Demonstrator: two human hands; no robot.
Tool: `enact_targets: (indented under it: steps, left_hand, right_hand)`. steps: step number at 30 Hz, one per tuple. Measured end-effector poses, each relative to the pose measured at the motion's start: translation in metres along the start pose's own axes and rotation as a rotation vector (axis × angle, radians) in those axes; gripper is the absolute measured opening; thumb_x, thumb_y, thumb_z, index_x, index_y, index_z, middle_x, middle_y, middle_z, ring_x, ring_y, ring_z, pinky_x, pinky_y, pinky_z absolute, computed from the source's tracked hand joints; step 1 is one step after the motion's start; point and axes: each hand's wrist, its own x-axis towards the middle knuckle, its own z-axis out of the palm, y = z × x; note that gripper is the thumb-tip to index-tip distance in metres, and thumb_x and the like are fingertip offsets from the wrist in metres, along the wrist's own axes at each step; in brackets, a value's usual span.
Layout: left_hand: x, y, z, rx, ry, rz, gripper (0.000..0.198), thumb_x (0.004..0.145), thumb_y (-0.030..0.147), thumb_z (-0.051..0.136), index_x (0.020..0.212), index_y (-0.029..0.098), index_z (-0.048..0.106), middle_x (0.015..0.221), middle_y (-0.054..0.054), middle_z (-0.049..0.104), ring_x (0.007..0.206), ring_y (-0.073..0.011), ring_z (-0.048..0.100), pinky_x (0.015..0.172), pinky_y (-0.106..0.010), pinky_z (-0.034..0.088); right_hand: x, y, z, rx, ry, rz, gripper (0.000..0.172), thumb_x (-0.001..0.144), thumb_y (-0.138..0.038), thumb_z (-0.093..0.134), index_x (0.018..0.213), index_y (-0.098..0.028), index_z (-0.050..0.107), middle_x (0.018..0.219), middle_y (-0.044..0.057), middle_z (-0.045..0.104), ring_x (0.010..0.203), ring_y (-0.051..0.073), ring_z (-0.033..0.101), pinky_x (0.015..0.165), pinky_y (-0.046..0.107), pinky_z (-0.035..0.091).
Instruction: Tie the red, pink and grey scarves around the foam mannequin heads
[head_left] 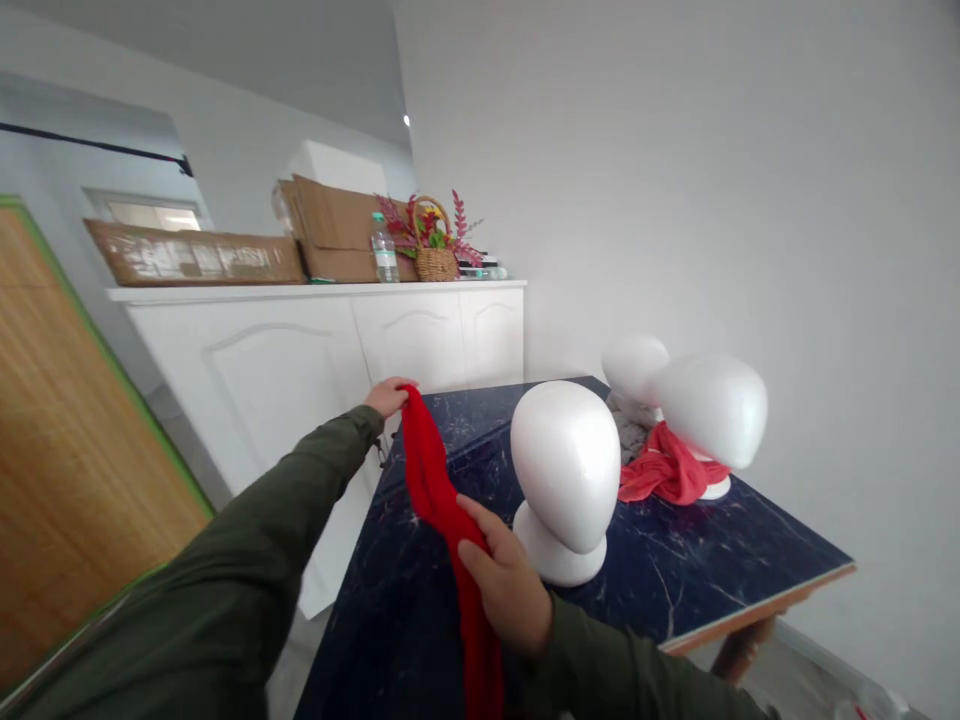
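Red scarf (431,470): stretched from mid-frame to the bottom edge, seen against the dark tabletop (675,565)
Left hand (388,397): left of centre, grip closed on the scarf's upper end
Right hand (514,590): lower centre, grip closed on the scarf farther down, thumb on top
White head (566,465): right of centre, upright on the tabletop, near the right hand
Other heads (712,405): right side, with pink cloth (664,468) and grey cloth (628,430)
Cabinet (292,370): upper left, carrying boxes (341,225), bottle (385,250), flower basket (436,264)

Soft grey light, wide-angle edge distortion.
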Motion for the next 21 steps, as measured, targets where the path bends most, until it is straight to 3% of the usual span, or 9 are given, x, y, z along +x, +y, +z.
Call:
enact_targets:
  steps: [2, 4, 7, 9, 11, 14, 17, 19, 21]
  left_hand:
    - [0.021, 0.002, 0.014, 0.025, 0.068, 0.018, 0.058, 0.059, 0.013, 0.051, 0.117, 0.009, 0.051, 0.115, -0.013, 0.059, 0.109, -0.0244, 0.054, 0.089, -0.03, 0.046]
    - [0.028, -0.001, 0.031, 0.055, 0.078, 0.008, 0.062, 0.057, 0.012, 0.057, 0.118, 0.006, 0.049, 0.123, -0.018, 0.053, 0.118, -0.0298, 0.046, 0.095, -0.035, 0.041]
    - [0.013, -0.021, 0.058, 0.082, 0.02, -0.009, 0.053, 0.055, 0.012, 0.061, 0.108, 0.006, 0.055, 0.115, -0.022, 0.057, 0.116, -0.0366, 0.048, 0.095, -0.043, 0.041]
    - [-0.011, -0.039, 0.076, 0.073, -0.033, 0.02, 0.045, 0.059, 0.012, 0.058, 0.104, 0.01, 0.058, 0.113, -0.019, 0.06, 0.113, -0.0338, 0.051, 0.096, -0.042, 0.04]
    - [-0.045, -0.057, 0.091, 0.051, -0.087, 0.063, 0.044, 0.063, 0.011, 0.052, 0.107, 0.012, 0.057, 0.115, -0.014, 0.06, 0.109, -0.0275, 0.055, 0.098, -0.038, 0.039]
    - [-0.108, -0.071, 0.113, -0.016, -0.206, 0.143, 0.053, 0.066, 0.014, 0.051, 0.119, 0.013, 0.051, 0.12, -0.011, 0.057, 0.105, -0.0222, 0.058, 0.097, -0.035, 0.041]
    - [-0.168, -0.058, 0.135, -0.171, -0.417, 0.277, 0.064, 0.066, 0.028, 0.061, 0.128, 0.019, 0.045, 0.132, -0.012, 0.047, 0.12, -0.0261, 0.046, 0.105, -0.041, 0.032]
    - [-0.196, -0.037, 0.153, -0.292, -0.536, 0.328, 0.078, 0.061, 0.035, 0.07, 0.132, 0.023, 0.039, 0.137, -0.012, 0.041, 0.125, -0.0301, 0.038, 0.107, -0.046, 0.026]
    - [-0.212, -0.013, 0.171, -0.435, -0.579, 0.378, 0.093, 0.055, 0.037, 0.076, 0.136, 0.026, 0.032, 0.137, -0.013, 0.041, 0.126, -0.032, 0.037, 0.107, -0.049, 0.026]
  right_hand:
    - [0.035, 0.018, 0.008, -0.218, 0.009, -0.043, 0.058, 0.078, -0.022, 0.05, 0.134, -0.015, 0.037, 0.133, 0.01, 0.044, 0.125, 0.021, 0.038, 0.107, 0.037, 0.024]
    - [0.054, 0.039, 0.009, -0.385, -0.082, 0.053, 0.066, 0.076, -0.023, 0.052, 0.137, -0.006, 0.03, 0.137, 0.017, 0.038, 0.128, 0.024, 0.033, 0.108, 0.039, 0.022]
    - [0.04, 0.077, -0.001, -0.57, -0.174, 0.14, 0.061, 0.076, -0.024, 0.054, 0.132, -0.006, 0.039, 0.138, 0.019, 0.036, 0.13, 0.027, 0.03, 0.106, 0.04, 0.023]
    - [0.007, 0.101, -0.02, -0.645, -0.147, 0.06, 0.047, 0.074, -0.021, 0.054, 0.12, -0.013, 0.054, 0.128, 0.014, 0.05, 0.121, 0.025, 0.043, 0.101, 0.037, 0.032]
    - [-0.032, 0.12, -0.049, -0.697, -0.078, 0.026, 0.021, 0.073, -0.019, 0.054, 0.091, -0.018, 0.066, 0.092, 0.006, 0.067, 0.09, 0.02, 0.06, 0.083, 0.031, 0.044]
    - [-0.071, 0.13, -0.102, -0.78, 0.309, 0.074, 0.013, 0.077, -0.029, 0.053, 0.074, -0.019, 0.06, 0.066, 0.002, 0.06, 0.063, 0.016, 0.057, 0.062, 0.028, 0.047]
    - [-0.069, 0.119, -0.141, -0.763, 0.663, -0.022, 0.035, 0.077, -0.03, 0.051, 0.109, -0.016, 0.052, 0.104, 0.012, 0.058, 0.097, 0.025, 0.055, 0.081, 0.038, 0.046]
    - [-0.052, 0.11, -0.149, -0.723, 0.649, -0.111, 0.05, 0.077, -0.026, 0.047, 0.125, -0.014, 0.04, 0.129, 0.015, 0.044, 0.121, 0.028, 0.039, 0.098, 0.045, 0.035]
    - [-0.034, 0.107, -0.144, -0.668, 0.51, -0.155, 0.053, 0.077, -0.021, 0.042, 0.129, -0.013, 0.037, 0.135, 0.013, 0.039, 0.127, 0.026, 0.032, 0.105, 0.045, 0.026]
